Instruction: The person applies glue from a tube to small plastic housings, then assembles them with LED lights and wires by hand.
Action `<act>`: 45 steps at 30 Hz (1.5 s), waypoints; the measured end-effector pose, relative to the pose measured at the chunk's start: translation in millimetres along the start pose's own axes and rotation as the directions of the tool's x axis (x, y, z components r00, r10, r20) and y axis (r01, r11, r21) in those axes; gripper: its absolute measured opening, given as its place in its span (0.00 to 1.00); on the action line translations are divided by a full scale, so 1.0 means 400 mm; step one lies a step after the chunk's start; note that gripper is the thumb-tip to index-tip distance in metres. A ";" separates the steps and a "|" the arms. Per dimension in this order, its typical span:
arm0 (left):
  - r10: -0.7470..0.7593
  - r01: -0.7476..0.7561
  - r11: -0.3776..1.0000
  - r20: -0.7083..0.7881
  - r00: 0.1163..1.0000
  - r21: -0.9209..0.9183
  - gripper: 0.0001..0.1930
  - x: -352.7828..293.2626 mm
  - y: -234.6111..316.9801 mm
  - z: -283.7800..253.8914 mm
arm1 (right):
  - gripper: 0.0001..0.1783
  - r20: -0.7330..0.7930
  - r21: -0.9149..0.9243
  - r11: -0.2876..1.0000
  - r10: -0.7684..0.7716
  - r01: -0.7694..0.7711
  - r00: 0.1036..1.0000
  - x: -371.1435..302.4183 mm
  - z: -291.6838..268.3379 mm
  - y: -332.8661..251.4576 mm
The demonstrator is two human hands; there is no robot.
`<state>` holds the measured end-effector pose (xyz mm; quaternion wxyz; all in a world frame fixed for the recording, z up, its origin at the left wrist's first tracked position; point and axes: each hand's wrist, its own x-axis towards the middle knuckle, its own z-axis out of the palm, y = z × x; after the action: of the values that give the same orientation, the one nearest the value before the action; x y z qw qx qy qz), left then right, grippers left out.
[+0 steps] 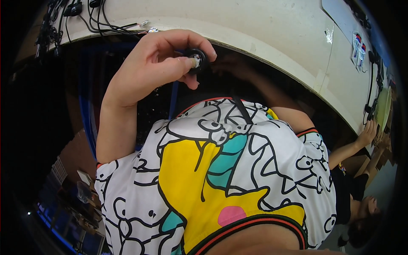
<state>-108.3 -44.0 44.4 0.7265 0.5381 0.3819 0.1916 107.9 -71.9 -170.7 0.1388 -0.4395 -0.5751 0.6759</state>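
Note:
My left hand is raised at the table's front edge, its thumb and fingers closed around a small round black part. A whitish, shiny patch shows on the side of this part under my thumb; its exact kind is not clear. In the shadow below the tabletop, my right hand reaches in from the right, close to the black part. Its fingers are dark and smeared, so whether they hold anything is hidden. A dark strap or cable hangs down against my patterned shirt.
The pale table curves across the top. Black cables with loose wire ends lie at its far left. Small red, blue and white pieces lie at the right, near another person's hand. A blue frame stands below, left.

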 end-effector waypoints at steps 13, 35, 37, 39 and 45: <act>-0.002 0.004 0.997 0.032 0.999 -0.078 0.18 0.003 -0.011 -0.011 | 0.12 0.056 0.059 0.998 -0.027 0.024 0.998 0.004 0.000 0.013; 0.112 -0.098 0.985 0.095 0.989 -0.144 0.18 0.013 -0.031 -0.010 | 0.13 0.036 0.081 0.996 -0.050 0.047 0.998 -0.004 -0.009 -0.002; 0.081 -0.068 0.989 0.099 0.992 -0.134 0.17 0.015 -0.028 -0.008 | 0.13 0.027 0.015 0.997 -0.082 0.082 0.996 -0.005 -0.012 -0.003; 0.068 -0.056 0.990 0.093 0.993 -0.129 0.17 0.017 -0.026 -0.001 | 0.13 0.066 0.024 0.998 -0.067 0.065 0.996 -0.002 -0.014 0.000; 0.029 -0.016 0.992 0.106 0.994 -0.122 0.16 0.017 -0.022 0.002 | 0.14 0.017 -0.007 0.999 -0.032 0.032 0.999 -0.015 -0.011 -0.026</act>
<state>-104.3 -42.9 33.9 0.7751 0.5071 0.3237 0.1932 111.2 -70.0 -158.5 0.1431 -0.4252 -0.5854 0.6753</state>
